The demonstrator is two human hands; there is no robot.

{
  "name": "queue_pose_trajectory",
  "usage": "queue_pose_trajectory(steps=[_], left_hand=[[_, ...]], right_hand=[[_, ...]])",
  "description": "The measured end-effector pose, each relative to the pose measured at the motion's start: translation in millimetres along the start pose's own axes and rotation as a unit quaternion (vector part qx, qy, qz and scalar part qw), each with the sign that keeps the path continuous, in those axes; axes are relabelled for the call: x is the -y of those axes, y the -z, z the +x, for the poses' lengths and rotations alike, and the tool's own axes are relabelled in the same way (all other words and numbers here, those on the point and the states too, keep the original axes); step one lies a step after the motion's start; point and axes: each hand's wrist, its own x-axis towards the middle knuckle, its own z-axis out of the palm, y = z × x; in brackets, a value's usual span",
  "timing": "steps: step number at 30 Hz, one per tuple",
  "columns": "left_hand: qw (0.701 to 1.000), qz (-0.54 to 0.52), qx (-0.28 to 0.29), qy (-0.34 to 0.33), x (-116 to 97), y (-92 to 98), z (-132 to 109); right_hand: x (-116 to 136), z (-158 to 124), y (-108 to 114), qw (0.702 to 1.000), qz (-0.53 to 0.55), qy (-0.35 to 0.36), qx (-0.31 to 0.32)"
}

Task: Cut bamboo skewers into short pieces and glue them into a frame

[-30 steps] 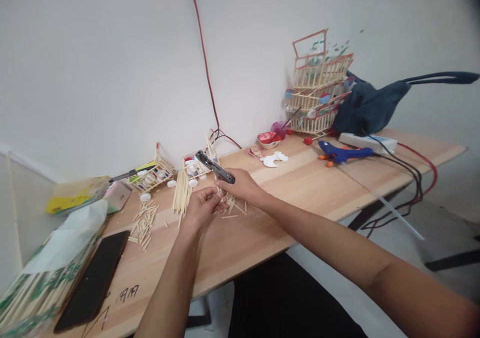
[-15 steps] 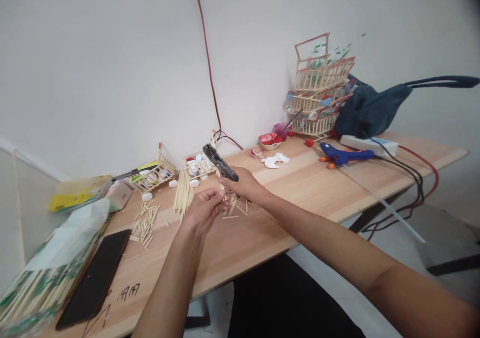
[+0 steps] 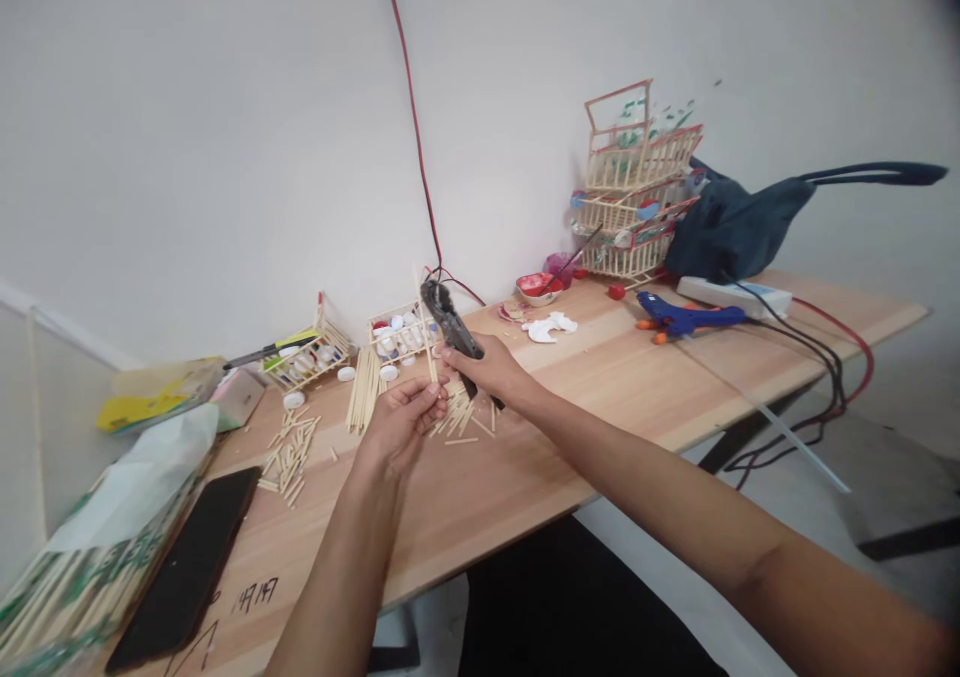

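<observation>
Pinched in the fingers of my left hand [image 3: 407,415] is a thin pale wooden stick [image 3: 424,319], standing nearly upright. My right hand [image 3: 493,369] is wrapped round black pliers [image 3: 450,322] with their head pointing up and away. The handles spread apart below the palm. The pliers' head is close to the right side of the stick; whether they touch I cannot tell. Short cut stick pieces [image 3: 459,417] lie under and beside my hands. Left of them rests a bundle of long sticks [image 3: 364,389].
Another pile of short pieces [image 3: 291,457] is at left, near a black phone [image 3: 184,567] and packaged sticks [image 3: 82,577]. Small stick carts [image 3: 311,355] stand behind. A blue glue gun [image 3: 686,313], red paint bowl [image 3: 538,289], stacked stick baskets [image 3: 637,202] and dark bag [image 3: 742,227] occupy the right.
The pliers have turned and shifted slightly right, with their handles now spread. The stick in my left hand now shows at greater length, standing up beside them.
</observation>
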Motion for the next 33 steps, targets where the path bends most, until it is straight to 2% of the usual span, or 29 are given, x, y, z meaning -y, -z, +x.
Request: queue_pose_trajectory(steps=[3, 6, 10, 14, 16, 19, 23, 26, 30, 33], left_hand=[[1.000, -0.021, 0.014, -0.002, -3.1, 1.6, -1.2], [0.999, -0.020, 0.042, 0.003, -3.9, 1.2, -2.3], [0.997, -0.024, 0.069, 0.019, -4.1, -3.1, -4.3], [0.997, -0.014, 0.080, 0.014, -3.6, -6.1, -5.0], [0.997, 0.001, 0.074, 0.003, -2.3, -6.0, -4.4], [0.998, 0.019, 0.064, -0.003, -0.4, -5.0, -3.7], [0.995, 0.041, 0.087, -0.008, -1.7, -5.0, -4.8], [0.988, 0.110, 0.093, -0.049, -5.2, -6.3, -6.8], [0.962, 0.232, 0.048, -0.133, -8.2, -8.7, -8.0], [0.946, 0.272, 0.016, -0.174, -7.0, -9.8, -7.2]], right_hand=[[4.7, -1.9, 1.4, 0.999, 0.039, -0.016, 0.000], [5.7, -3.8, 0.4, 0.994, 0.085, -0.033, 0.058], [3.0, -5.7, -1.8, 0.992, 0.084, 0.015, 0.094], [2.8, -7.9, -1.6, 0.994, -0.022, 0.081, 0.065], [3.2, -8.3, -1.1, 0.992, -0.074, 0.089, 0.045], [2.4, -6.3, 0.0, 0.992, -0.107, 0.055, 0.025], [-1.5, -1.1, 3.0, 0.998, -0.058, 0.001, 0.015], [-3.4, 1.2, 5.2, 0.999, 0.012, -0.028, 0.012], [-2.9, 1.4, 5.2, 0.996, 0.076, -0.047, 0.026], [-1.5, 1.3, 4.0, 0.993, 0.097, -0.056, 0.037]])
